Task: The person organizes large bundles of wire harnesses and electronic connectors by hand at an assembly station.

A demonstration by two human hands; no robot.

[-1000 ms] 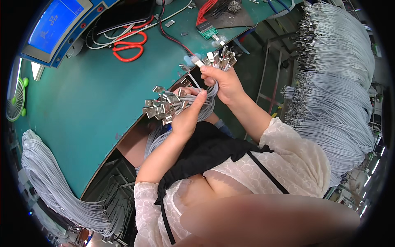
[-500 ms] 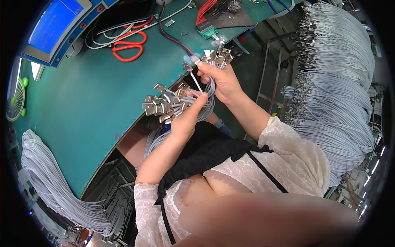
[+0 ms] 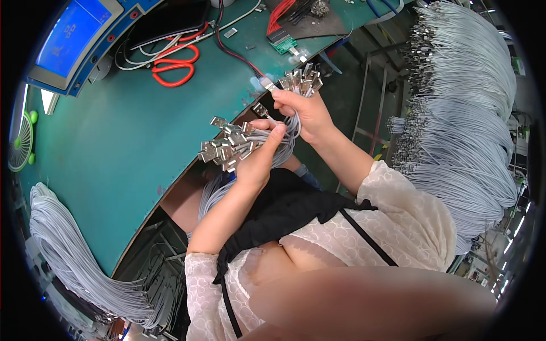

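My left hand [image 3: 260,156] is closed around a bunch of grey USB cables, its metal plugs [image 3: 226,149] fanning out to the left past my fingers. One USB plug [image 3: 260,110] stands apart from that bunch, between my two hands. My right hand [image 3: 307,115] is wrapped round a second bunch of USB cables, whose plugs [image 3: 300,79] point up and away. My right thumb and forefinger pinch one plug at a white connector [image 3: 267,84] on the table edge, where a red and black lead [image 3: 242,58] ends. Whether it is fully seated I cannot tell.
Red-handled scissors [image 3: 176,67] and a blue-screened instrument [image 3: 71,37] lie on the green table [image 3: 114,148]. A green circuit board [image 3: 282,44] with red wires sits at the far edge. Large cable bundles hang at right [image 3: 466,125] and lie at left [image 3: 68,250]. A small fan [image 3: 23,142] stands far left.
The single plug between my hands has dropped back toward the left bunch. My right hand's fingers are now at the connector on the table edge with another plug. The view has shifted slightly.
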